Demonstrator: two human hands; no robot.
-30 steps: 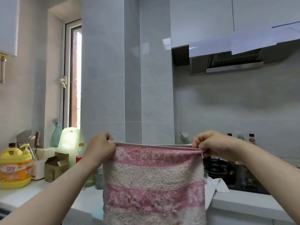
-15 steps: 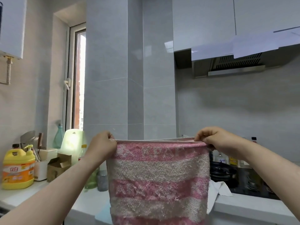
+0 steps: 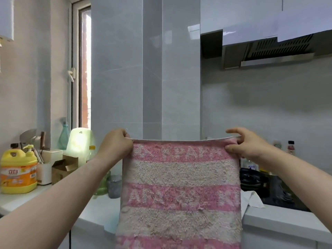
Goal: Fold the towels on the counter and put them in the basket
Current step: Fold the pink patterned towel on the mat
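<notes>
Both hands up, left hand point(image 3: 115, 146) and right hand point(image 3: 246, 146) pinching the towel's point(image 3: 179, 186) top corners above the counter point(image 3: 280, 220), and the next move looks like bringing corners together.

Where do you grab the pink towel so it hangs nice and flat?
By its two top corners, one hand coming in from each side. The towel hangs flat and straight that way here: the left hand grips one corner, the right hand pinches the other.
</notes>
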